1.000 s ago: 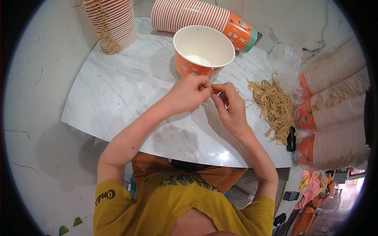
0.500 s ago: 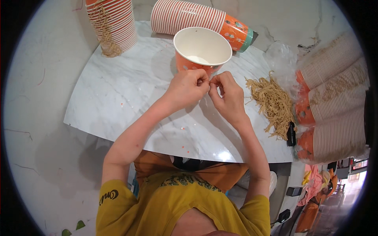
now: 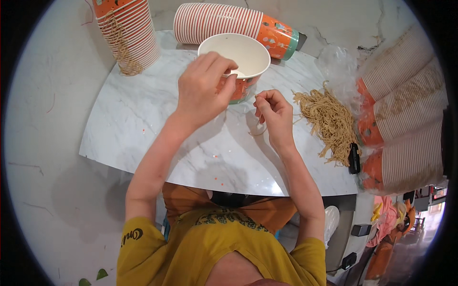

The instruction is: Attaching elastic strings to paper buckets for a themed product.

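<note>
A large paper cup (image 3: 238, 88), white inside and orange outside with a green base band, stands upright on the marbled table. My left hand (image 3: 202, 88) is at its near left rim, fingers curled and thumb drawn toward the forefinger; whatever they hold, if anything, is too small to make out. Right of the cup and lower, my right hand (image 3: 274, 112) pinches a thin tan string (image 3: 258, 133) whose loose end hangs over the table. Beside that hand lies a heap of tan strings (image 3: 327, 121).
A stack of cups (image 3: 219, 24) lies on its side behind. Another stack (image 3: 129, 38), draped with strings, stands at the far left. Bagged cup stacks (image 3: 410, 119) line the right side. A small black object (image 3: 354, 158) sits by the string heap at the table's edge.
My hands, close together in front of the cup before, have parted. The left has moved up and left to the rim; the right has shifted slightly right, with a string end now showing below it.
</note>
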A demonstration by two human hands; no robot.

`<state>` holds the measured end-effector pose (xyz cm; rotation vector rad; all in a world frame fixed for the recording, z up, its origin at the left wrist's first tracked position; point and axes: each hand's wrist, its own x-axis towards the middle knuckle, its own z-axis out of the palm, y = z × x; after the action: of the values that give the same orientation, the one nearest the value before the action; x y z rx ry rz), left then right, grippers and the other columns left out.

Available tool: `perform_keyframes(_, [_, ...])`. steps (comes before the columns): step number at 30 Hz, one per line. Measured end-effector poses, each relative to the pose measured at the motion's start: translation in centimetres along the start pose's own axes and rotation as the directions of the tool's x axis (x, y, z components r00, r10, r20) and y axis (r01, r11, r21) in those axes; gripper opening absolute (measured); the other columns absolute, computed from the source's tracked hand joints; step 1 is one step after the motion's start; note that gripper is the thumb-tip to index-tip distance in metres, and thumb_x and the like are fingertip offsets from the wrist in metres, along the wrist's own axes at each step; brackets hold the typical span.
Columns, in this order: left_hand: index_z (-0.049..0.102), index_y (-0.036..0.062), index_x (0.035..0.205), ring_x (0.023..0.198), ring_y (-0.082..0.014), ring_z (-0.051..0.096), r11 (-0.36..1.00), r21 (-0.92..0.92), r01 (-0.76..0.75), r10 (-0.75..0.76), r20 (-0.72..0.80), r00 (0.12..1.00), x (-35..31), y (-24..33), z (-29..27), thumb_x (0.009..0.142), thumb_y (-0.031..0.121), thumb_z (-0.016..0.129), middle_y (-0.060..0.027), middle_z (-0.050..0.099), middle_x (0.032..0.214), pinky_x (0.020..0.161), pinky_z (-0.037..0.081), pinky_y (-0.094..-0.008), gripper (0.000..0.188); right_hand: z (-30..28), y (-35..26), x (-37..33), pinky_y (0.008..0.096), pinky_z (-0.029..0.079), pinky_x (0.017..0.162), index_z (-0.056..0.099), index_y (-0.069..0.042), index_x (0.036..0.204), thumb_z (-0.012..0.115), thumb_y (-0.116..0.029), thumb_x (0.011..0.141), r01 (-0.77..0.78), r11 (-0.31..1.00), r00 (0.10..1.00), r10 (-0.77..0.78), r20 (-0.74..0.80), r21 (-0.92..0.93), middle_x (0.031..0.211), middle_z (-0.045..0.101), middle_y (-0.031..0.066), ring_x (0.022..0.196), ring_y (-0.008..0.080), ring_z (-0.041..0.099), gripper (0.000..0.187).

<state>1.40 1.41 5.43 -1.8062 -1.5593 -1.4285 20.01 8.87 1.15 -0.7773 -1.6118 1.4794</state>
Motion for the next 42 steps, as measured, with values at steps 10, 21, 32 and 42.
perform_keyframes(10, [0.067,0.0038,0.098,0.09,-0.0291,0.065,0.993,0.074,-0.094,0.058,0.39,0.919,1.0,-0.6,1.2,0.084,0.005,0.066,-0.0087,0.068,0.093,0.076,0.049,-0.0412,0.014,-0.5,-0.1,0.1,0.0208,0.044,0.056,0.063,-0.003,0.099,0.065,-0.013,0.099,0.044,0.999,0.995,-0.043,-0.085,0.011,0.084,0.063,-0.0023,0.069,0.0045,0.056,0.01])
perform_keyframes(21, [0.068,0.0029,0.1,0.081,-0.0365,0.068,0.999,-0.033,0.041,-0.021,0.45,0.893,1.7,2.8,2.7,0.091,0.013,0.065,-0.0141,0.071,0.092,0.07,0.052,-0.0469,0.014,-1.1,0.7,0.9,0.0256,0.052,0.063,0.062,0.001,0.094,0.067,-0.006,0.092,0.141,0.982,0.957,-0.167,-0.236,-0.122,0.081,0.066,0.0034,0.067,0.0077,0.06,0.009])
perform_keyframes(32, [0.069,0.0034,0.102,0.078,-0.0362,0.068,0.996,-0.067,0.051,-0.018,0.414,0.91,1.4,2.8,3.2,0.089,0.013,0.066,-0.0143,0.071,0.091,0.067,0.051,-0.0466,0.016,-0.8,0.8,0.8,0.028,0.053,0.065,0.062,0.001,0.092,0.068,-0.005,0.09,0.21,0.949,0.933,-0.266,-0.241,-0.233,0.081,0.069,0.0068,0.069,0.0116,0.065,0.008])
perform_keyframes(42, [0.069,0.0036,0.103,0.077,-0.0356,0.068,0.995,-0.083,0.056,-0.016,0.416,0.909,1.4,2.6,3.3,0.088,0.012,0.065,-0.015,0.072,0.09,0.067,0.051,-0.0465,0.017,-0.8,0.8,0.7,0.0292,0.052,0.063,0.062,0.001,0.089,0.069,-0.004,0.089,0.248,0.917,0.925,-0.32,-0.205,-0.312,0.082,0.068,0.0081,0.067,0.0134,0.064,0.009])
